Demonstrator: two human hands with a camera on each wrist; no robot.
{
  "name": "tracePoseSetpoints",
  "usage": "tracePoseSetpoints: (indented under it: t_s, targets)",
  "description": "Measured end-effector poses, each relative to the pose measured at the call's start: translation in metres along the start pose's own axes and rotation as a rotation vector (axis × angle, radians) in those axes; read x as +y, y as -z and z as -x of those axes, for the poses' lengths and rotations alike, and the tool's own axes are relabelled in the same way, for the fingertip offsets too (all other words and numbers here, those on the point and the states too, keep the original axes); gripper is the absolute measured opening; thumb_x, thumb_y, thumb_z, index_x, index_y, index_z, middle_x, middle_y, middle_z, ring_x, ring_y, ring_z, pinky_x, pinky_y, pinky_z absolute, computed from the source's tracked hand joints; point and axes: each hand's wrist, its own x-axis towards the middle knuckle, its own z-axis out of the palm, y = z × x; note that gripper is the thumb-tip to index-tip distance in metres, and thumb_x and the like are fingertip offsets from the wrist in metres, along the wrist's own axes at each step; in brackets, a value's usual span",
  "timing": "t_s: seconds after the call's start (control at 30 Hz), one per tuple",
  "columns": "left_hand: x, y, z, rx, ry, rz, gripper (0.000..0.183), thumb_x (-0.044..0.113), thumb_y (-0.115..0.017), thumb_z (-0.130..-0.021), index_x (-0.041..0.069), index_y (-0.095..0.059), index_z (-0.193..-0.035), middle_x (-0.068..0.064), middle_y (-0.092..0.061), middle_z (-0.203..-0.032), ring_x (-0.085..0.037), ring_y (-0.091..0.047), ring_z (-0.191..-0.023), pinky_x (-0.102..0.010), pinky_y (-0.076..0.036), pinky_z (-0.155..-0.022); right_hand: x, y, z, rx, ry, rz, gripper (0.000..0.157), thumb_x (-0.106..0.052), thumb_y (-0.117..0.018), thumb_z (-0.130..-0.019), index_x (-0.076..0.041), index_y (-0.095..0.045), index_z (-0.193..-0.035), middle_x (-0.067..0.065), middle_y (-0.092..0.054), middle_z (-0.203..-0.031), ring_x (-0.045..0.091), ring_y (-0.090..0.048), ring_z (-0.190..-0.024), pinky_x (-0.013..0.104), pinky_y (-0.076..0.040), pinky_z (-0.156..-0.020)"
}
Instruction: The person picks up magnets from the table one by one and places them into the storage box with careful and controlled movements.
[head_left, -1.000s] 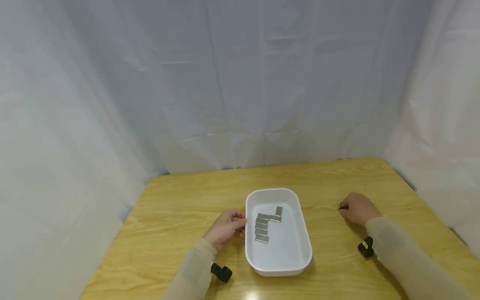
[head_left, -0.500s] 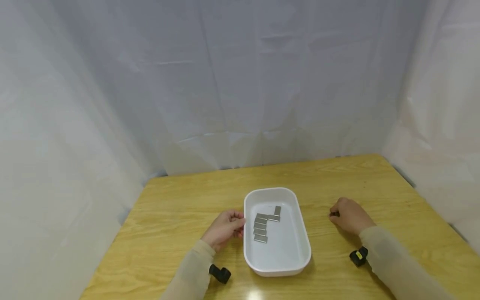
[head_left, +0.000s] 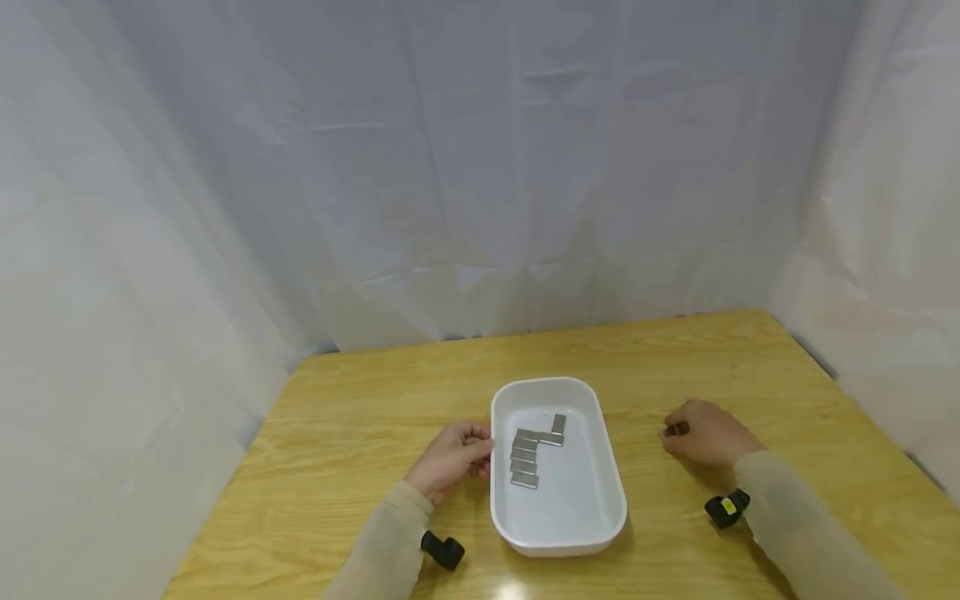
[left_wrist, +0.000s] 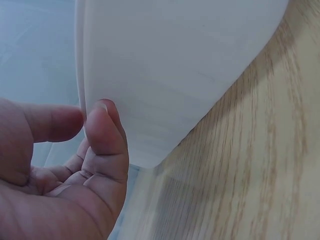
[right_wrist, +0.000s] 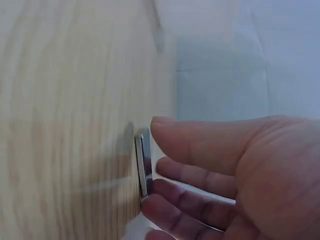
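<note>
A white rectangular tray (head_left: 558, 500) stands on the table with several flat silver metal blocks (head_left: 524, 456) in it. Most of them form a column near its left side, and two lead off to the upper right. My left hand (head_left: 450, 454) pinches the tray's left rim; in the left wrist view the thumb and a finger (left_wrist: 106, 132) meet at the wall's edge. To the right of the tray, my right hand (head_left: 705, 432) is low over the table. Its thumb and fingers bracket one shiny metal block (right_wrist: 143, 162) at its two ends, close against the wood.
The wooden table (head_left: 360, 400) has a back edge near a hanging white sheet (head_left: 480, 167). More sheeting hangs at left and right. A black wrist camera (head_left: 444, 550) sits on the left wrist, another black camera (head_left: 726, 507) on the right.
My right hand has come a little left and nearer the tray, its fingers slightly more spread around the block. My left hand stays at the tray's rim; the blocks inside lie as before.
</note>
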Motion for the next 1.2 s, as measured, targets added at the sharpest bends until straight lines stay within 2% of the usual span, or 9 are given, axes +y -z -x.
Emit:
tracePoseSetpoints:
  t_s: [0.17, 0.27, 0.43, 0.6, 1.2]
  targets:
    - [-0.001, -0.001, 0.001, 0.009, 0.007, -0.001, 0.022, 0.007, -0.055, -0.097, -0.009, -0.05, -0.111, -0.012, -0.058, -0.087, -0.016, -0.057, -0.07, -0.027, -0.05, -0.062, 0.011, 0.008, 0.001, -0.023, -0.008, -0.055, 0.053, -0.034, -0.071, -0.086, 0.002, -0.061, -0.123, 0.016, -0.062, -0.116, 0.034, -0.059, -0.103, 0.051, -0.049, -0.084]
    - [-0.001, -0.001, 0.001, 0.015, 0.012, -0.001, 0.023, 0.007, -0.055, -0.097, -0.009, -0.05, -0.112, -0.012, -0.058, -0.088, -0.017, -0.057, -0.071, -0.027, -0.05, -0.063, 0.019, 0.01, -0.001, -0.025, 0.02, -0.068, 0.056, -0.036, -0.073, -0.085, 0.0, -0.059, -0.126, 0.015, -0.06, -0.12, 0.032, -0.058, -0.104, 0.05, -0.049, -0.086]
    - [0.0, -0.002, 0.002, 0.013, 0.002, -0.003, 0.023, 0.007, -0.055, -0.097, -0.009, -0.05, -0.112, -0.012, -0.057, -0.088, -0.017, -0.057, -0.071, -0.028, -0.05, -0.063, 0.028, 0.008, -0.006, -0.061, 0.069, -0.107, 0.049, -0.028, -0.075, -0.084, -0.003, -0.061, -0.123, 0.01, -0.061, -0.116, 0.024, -0.057, -0.099, 0.045, -0.049, -0.083]
    - [0.0, -0.003, 0.003, 0.01, 0.016, 0.001, 0.022, 0.007, -0.055, -0.097, -0.009, -0.05, -0.111, -0.012, -0.058, -0.089, -0.017, -0.057, -0.071, -0.028, -0.051, -0.064, 0.028, 0.005, -0.008, -0.072, 0.076, -0.117, 0.041, -0.026, -0.076, -0.084, -0.005, -0.064, -0.117, 0.004, -0.063, -0.107, 0.018, -0.057, -0.093, 0.04, -0.049, -0.081]
    - [0.003, -0.003, 0.006, 0.013, 0.02, -0.005, 0.022, 0.007, -0.055, -0.097, -0.009, -0.051, -0.112, -0.012, -0.059, -0.089, -0.016, -0.058, -0.071, -0.028, -0.052, -0.064, 0.027, 0.0, -0.012, -0.05, 0.049, -0.131, 0.034, -0.029, -0.074, -0.085, -0.006, -0.066, -0.108, -0.001, -0.062, -0.092, 0.014, -0.055, -0.083, 0.034, -0.047, -0.075]
